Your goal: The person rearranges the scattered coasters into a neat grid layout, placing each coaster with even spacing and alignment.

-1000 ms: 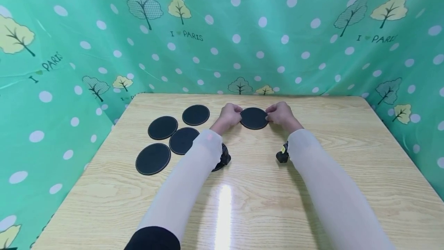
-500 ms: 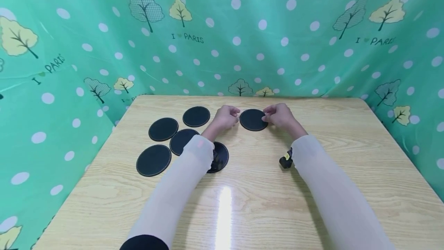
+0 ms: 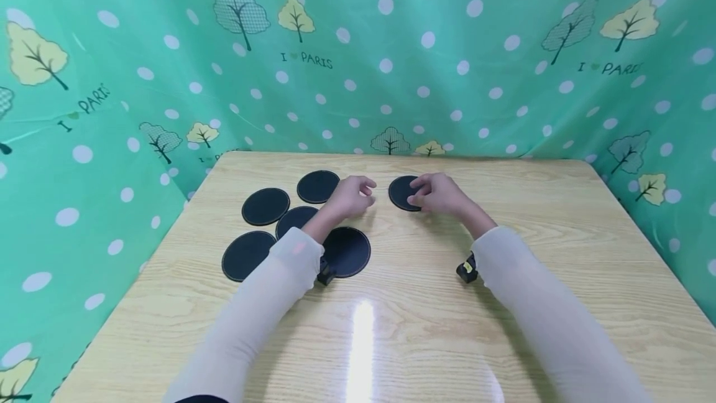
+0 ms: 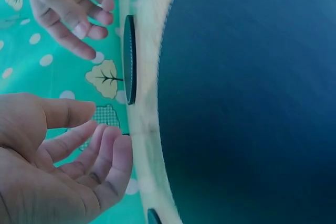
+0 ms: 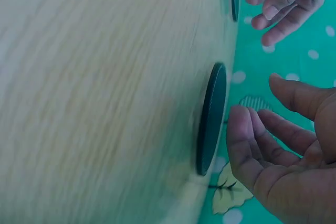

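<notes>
A round black coaster with a stitched rim (image 3: pixel 399 192) lies flat near the back edge of the table. My right hand (image 3: pixel 440 194) hovers over its right side in the head view, hiding part of it. The right wrist view shows that hand (image 5: pixel 286 156) with thumb and fingers apart, nothing between them and a gap to the coaster (image 5: pixel 212 119). To the left, my left hand (image 3: pixel 351 196) is in the air with loosely bent fingers and holds nothing. Below its wrist lies another black coaster (image 3: pixel 349 252), which fills much of the left wrist view.
Several more black coasters lie on the left of the wooden table (image 3: pixel 425 328): one at the back (image 3: pixel 316 186), one to its left (image 3: pixel 265 206), one partly under the left arm (image 3: pixel 291 221) and one nearer (image 3: pixel 245 256). A green patterned curtain (image 3: pixel 391 98) hangs behind.
Both hands have let go of the back coaster, which stays in place. My left hand has moved left and nearer; my right hand has lifted slightly and now covers the coaster's right side.
</notes>
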A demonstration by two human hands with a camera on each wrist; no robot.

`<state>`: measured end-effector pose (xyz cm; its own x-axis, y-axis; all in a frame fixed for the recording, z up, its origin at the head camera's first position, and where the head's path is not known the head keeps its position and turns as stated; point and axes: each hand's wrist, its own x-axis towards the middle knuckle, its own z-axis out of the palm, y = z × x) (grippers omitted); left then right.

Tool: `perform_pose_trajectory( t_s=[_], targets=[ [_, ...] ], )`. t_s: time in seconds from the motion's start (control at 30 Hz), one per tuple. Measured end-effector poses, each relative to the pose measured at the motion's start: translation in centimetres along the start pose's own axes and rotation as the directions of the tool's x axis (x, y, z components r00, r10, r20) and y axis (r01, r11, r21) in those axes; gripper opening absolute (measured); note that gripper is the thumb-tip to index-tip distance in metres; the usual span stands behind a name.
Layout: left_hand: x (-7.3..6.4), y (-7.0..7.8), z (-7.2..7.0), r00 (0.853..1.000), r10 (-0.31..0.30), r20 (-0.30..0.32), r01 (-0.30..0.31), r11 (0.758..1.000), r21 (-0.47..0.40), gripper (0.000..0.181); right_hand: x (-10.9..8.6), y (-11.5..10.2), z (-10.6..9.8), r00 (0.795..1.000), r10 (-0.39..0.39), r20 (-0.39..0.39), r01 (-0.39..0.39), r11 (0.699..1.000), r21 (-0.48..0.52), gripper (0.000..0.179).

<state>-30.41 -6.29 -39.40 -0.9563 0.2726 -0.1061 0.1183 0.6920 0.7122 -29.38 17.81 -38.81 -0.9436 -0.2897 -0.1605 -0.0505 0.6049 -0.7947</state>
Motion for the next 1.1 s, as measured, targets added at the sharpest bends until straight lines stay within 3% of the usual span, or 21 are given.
perform_pose_trajectory(
  t_s=[0.23, 0.57, 0.83, 1.1],
  targets=[
    [-2.3, -1.3, -1.4, 1.0, 0.029, 0.011, -0.03, 0.996, 0.084, 0.037, -0.5, -1.6, 1.5, 0.998, -0.03, 0.061, 0.027, 0.999, 0.047, 0.043],
    [-5.6, -3.1, -2.2, 0.999, 0.006, 0.04, -0.006, 1.0, 0.007, 0.036, -1.6, -2.5, 3.0, 0.989, -0.017, 0.147, 0.003, 0.995, 0.095, 0.045],
    [-8.3, -4.6, -3.0, 0.999, 0.026, 0.027, -0.028, 0.998, 0.051, 0.032, -2.0, -2.7, 5.0, 0.975, -0.009, 0.22, -0.024, 0.989, 0.148, 0.044],
    [-10.8, -5.9, -4.4, 1.0, 0.006, 0.017, -0.006, 0.998, 0.056, 0.032, -2.6, -3.8, 7.0, 0.964, -0.003, 0.267, -0.061, 0.971, 0.23, 0.04]
  ],
)
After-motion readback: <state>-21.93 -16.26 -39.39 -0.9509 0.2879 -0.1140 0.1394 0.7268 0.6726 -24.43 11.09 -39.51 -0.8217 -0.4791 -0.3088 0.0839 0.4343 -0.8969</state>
